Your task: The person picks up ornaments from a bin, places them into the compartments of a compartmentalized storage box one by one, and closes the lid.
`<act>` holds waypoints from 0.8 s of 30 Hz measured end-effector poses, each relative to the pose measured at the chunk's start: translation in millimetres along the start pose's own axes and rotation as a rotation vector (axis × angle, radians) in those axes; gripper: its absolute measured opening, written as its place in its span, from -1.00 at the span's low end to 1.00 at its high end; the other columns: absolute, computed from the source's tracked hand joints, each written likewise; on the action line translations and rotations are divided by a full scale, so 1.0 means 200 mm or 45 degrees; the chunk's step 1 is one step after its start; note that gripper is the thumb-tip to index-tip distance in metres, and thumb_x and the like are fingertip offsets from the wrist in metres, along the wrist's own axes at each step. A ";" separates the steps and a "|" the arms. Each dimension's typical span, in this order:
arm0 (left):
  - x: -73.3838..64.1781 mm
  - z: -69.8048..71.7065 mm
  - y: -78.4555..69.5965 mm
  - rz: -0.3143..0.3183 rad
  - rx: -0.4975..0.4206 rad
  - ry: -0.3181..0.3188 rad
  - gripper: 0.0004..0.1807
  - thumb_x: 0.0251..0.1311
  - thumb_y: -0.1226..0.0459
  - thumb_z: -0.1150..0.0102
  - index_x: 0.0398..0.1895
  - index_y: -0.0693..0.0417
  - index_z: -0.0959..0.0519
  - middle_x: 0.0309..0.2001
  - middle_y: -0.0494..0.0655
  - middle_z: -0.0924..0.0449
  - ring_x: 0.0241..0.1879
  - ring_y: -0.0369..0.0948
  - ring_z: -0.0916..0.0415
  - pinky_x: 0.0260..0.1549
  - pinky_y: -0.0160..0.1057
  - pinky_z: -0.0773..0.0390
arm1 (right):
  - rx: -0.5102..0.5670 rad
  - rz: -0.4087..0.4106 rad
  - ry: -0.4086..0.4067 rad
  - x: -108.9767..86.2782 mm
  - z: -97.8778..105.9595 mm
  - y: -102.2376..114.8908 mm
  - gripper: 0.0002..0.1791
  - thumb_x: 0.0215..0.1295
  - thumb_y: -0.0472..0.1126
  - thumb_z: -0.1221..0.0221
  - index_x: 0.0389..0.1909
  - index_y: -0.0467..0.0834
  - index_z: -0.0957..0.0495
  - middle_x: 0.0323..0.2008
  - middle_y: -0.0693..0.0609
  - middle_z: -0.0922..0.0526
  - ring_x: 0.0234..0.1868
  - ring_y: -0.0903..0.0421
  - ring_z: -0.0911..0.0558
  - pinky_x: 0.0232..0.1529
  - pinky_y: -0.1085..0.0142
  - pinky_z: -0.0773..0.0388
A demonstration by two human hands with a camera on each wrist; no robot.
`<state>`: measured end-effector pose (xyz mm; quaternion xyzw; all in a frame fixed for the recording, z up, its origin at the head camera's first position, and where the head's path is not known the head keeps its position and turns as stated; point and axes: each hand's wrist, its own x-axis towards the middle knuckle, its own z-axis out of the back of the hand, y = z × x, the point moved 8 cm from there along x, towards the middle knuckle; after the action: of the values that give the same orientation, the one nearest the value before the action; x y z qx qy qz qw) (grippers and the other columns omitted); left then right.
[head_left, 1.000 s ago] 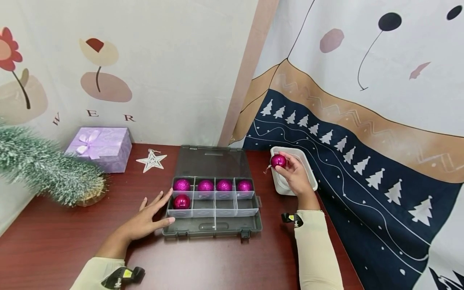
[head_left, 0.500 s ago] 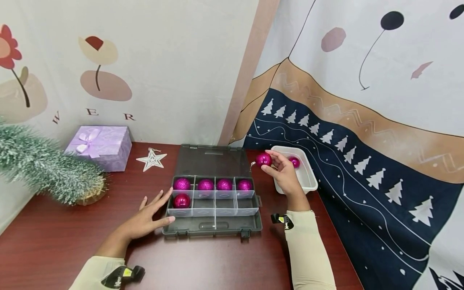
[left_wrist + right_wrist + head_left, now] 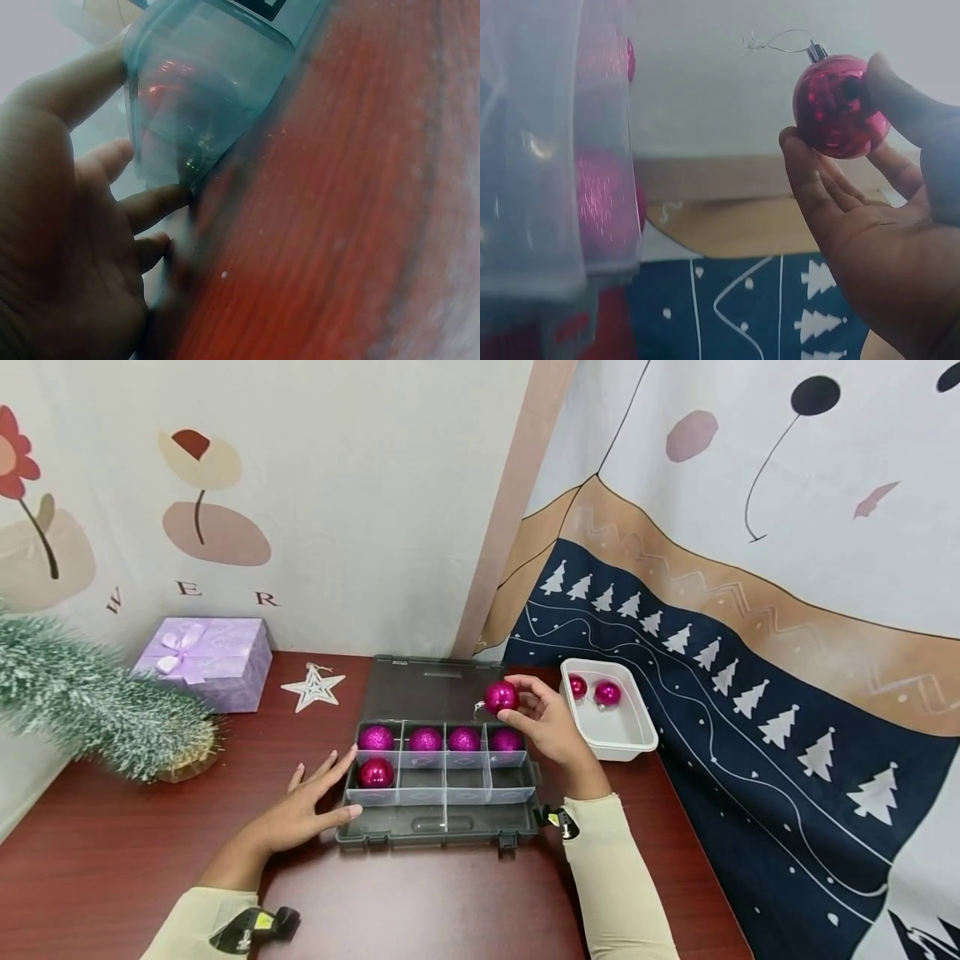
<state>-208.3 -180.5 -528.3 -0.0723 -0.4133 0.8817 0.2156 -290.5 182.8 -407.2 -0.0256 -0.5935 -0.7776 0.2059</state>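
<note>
Between thumb and fingers my right hand [image 3: 553, 724] pinches a shiny magenta bauble [image 3: 501, 697] above the back right of a divided plastic box [image 3: 438, 822]. In the right wrist view the bauble [image 3: 840, 109] shows its silver cap and wire loop, pointing away from the palm. Glittery magenta baubles [image 3: 425, 740] fill the box's back row of compartments. One shiny bauble [image 3: 376, 772] sits in the left compartment of the middle row. My left hand [image 3: 300, 812] lies with spread fingers against the box's left side; the left wrist view shows its fingertips at the clear wall [image 3: 217, 67].
Right of the box stands a white tub [image 3: 630, 739] with two shiny baubles [image 3: 607, 693] inside. The box's dark lid [image 3: 427, 689] lies folded back. A white star [image 3: 313, 688], a lilac gift box [image 3: 217, 672] and a frosted small tree [image 3: 97, 702] are at left.
My right hand has carried the shiny bauble leftward from over the tub to over the box. The two baubles in the tub have come into sight. My left hand has stayed put.
</note>
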 end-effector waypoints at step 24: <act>0.00 0.00 0.00 -0.005 -0.010 0.006 0.05 0.43 -0.02 -0.35 0.83 -0.12 0.02 0.77 0.29 0.01 0.71 0.54 0.24 0.56 0.59 0.62 | -0.038 0.055 0.228 0.06 -0.31 0.04 -0.40 0.36 -0.44 -0.43 0.37 -0.26 -0.50 0.27 -0.29 -0.64 0.22 -0.20 -0.75 0.22 0.09 -0.80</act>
<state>-207.8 -181.2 -528.6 -0.0744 -0.4164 0.8795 0.2180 -285.5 120.3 -414.1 0.0282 -0.5603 -0.7810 0.2743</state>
